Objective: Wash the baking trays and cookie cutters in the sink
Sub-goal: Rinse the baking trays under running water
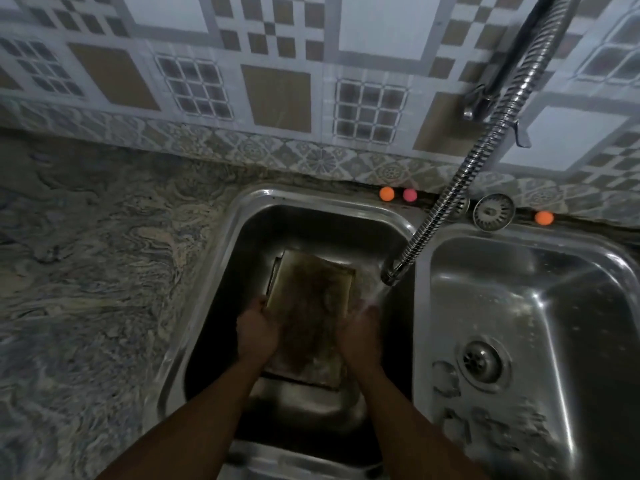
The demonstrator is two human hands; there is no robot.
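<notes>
Two bare forearms enter from the bottom edge, cut off by the frame, and reach into the left sink basin [242,209]. Between the hands lies one rectangular baking tray [311,292], stained brown and wet. Its long axis runs away from the person toward the tiled wall [277,81], with the far end tilted slightly to the right. A second metal edge shows just beyond its far-left and near sides; whether that is another tray underneath cannot be told.

The left hand [258,332] grips the tray's left long edge, thumb over the rim, fingers hidden beneath. The right hand [358,336] is at the right long edge, but blur and running water hide its fingers, so its grip cannot be told. Water [375,296] falls from the nozzle [393,275] of one coiled metal faucet hose [485,150] onto the right hand's fingertips and the tray's right side.

Right of this is a second basin [519,271] with one round drain [483,363]. Faint outlined shapes [446,379] lie on its floor, too blurred to name or count.

On the back ledge sit three small balls: an orange ball [387,194] just beside a pink ball [409,195], and a second orange ball [543,218] farther right. One round metal strainer [493,212] rests between the pink ball and that second orange one. A marbled countertop [104,254] spreads to the left.
</notes>
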